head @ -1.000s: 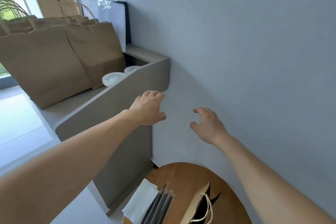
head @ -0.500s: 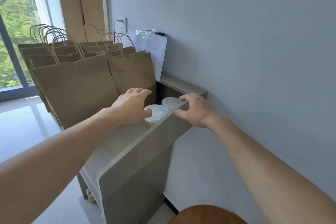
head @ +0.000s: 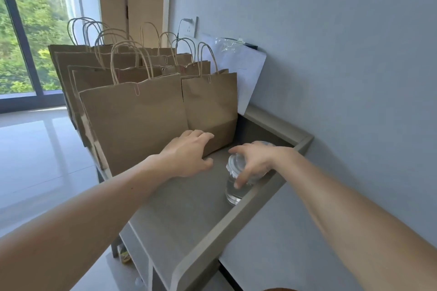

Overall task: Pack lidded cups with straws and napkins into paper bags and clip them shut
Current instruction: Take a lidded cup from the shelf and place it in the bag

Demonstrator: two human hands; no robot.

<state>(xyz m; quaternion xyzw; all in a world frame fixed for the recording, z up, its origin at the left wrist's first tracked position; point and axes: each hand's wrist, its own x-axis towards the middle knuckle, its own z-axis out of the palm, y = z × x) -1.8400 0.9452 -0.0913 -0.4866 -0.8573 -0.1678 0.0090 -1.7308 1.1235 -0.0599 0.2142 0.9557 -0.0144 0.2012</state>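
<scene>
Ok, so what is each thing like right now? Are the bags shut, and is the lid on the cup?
Bags: standing up, front ones clipped shut.
Cup: clear, lid on, gripped from above.
Right hand: fingers curled round the cup's top.
Left hand: open, holding nothing, beside the front bag.
Socket: something plugged in.

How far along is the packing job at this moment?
Done: several brown paper bags stand on the grey cart, the front ones clipped at the top with a paper clip. In hand: the right hand grips a clear lidded cup by the cart's rim; the left hand is open beside the front bag. Left: that cup and a second cup behind it are not yet bagged.
</scene>
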